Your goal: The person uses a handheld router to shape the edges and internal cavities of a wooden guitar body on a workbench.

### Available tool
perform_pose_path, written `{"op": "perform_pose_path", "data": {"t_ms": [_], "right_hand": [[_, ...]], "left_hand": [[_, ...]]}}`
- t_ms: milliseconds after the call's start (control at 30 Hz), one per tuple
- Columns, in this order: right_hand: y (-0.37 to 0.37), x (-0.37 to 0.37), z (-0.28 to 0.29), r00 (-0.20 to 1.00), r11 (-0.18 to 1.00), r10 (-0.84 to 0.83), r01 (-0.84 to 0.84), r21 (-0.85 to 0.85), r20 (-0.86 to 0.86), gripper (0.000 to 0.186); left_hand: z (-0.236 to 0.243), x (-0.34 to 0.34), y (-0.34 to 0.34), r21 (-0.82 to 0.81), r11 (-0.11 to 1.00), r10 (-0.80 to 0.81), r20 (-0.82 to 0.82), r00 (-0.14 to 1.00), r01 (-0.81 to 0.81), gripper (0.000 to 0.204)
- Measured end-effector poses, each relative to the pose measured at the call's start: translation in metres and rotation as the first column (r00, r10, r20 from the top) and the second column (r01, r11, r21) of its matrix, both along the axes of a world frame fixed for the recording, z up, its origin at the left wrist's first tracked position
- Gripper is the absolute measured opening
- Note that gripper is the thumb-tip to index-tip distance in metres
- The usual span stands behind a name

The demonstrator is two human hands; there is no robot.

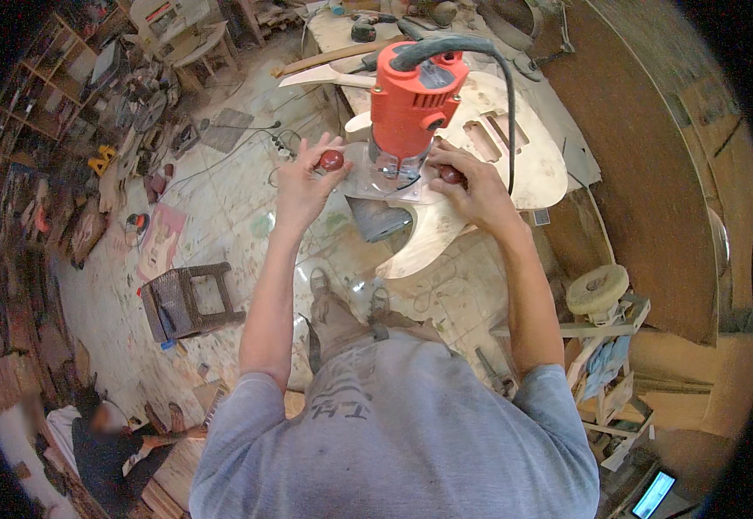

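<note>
A red router (pixel 413 95) stands upright on its clear base plate, over the edge of a pale wooden guitar body (pixel 532 169). My left hand (pixel 303 180) pinches the router's left red knob (pixel 331 160) between thumb and fingers, with the other fingers raised. On the opposite side my right hand (pixel 483 192) is closed around the right knob (pixel 451 175). The bit and its contact with the wood cannot be made out. Several pockets are cut into the guitar body, and one curved horn points toward me.
The router's black cable (pixel 508 95) loops over the guitar body. A workbench (pixel 329 35) with tools lies beyond. On the floor at left stands a dark woven stool (pixel 169 303). Another person (pixel 112 458) sits at lower left. A rack with a round wheel (pixel 598 290) stands at right.
</note>
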State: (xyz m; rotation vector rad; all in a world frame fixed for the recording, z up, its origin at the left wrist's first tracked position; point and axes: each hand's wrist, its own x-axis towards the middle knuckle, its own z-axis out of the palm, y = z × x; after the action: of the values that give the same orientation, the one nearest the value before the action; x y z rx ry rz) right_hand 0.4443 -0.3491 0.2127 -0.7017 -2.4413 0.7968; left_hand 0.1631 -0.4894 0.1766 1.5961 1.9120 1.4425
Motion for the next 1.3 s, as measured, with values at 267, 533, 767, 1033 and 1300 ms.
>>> {"op": "perform_pose_path", "data": {"t_ms": [267, 533, 767, 1033, 1300], "right_hand": [[-0.003, 0.005, 0.020, 0.994, 0.978, -0.010, 0.032, -0.206, 0.106, 0.048], [-0.010, -0.002, 0.000, 0.997, 0.996, -0.075, 0.075, -0.038, -0.003, 0.043], [-0.013, -0.009, -0.002, 0.994, 0.994, -0.107, 0.108, 0.015, -0.024, 0.041], [-0.007, -0.008, 0.014, 0.997, 0.995, -0.048, 0.052, -0.081, 0.058, 0.046], [0.000, -0.002, 0.024, 0.982, 0.978, -0.013, 0.052, -0.202, 0.188, 0.041]], "left_hand": [[0.008, 0.025, -0.021, -0.095, 0.992, 0.082, 0.011, 0.997, -0.081, 0.038], [0.001, -0.029, 0.028, -0.082, 0.990, -0.126, -0.092, 0.988, 0.119, 0.035], [0.003, -0.032, 0.038, -0.100, 0.991, -0.088, -0.038, 0.995, 0.084, 0.034], [-0.011, -0.002, -0.003, -0.007, 0.997, 0.071, -0.058, 0.996, -0.071, 0.036], [-0.009, 0.032, -0.028, -0.067, 0.976, 0.205, -0.017, 0.979, -0.206, 0.041]]}}
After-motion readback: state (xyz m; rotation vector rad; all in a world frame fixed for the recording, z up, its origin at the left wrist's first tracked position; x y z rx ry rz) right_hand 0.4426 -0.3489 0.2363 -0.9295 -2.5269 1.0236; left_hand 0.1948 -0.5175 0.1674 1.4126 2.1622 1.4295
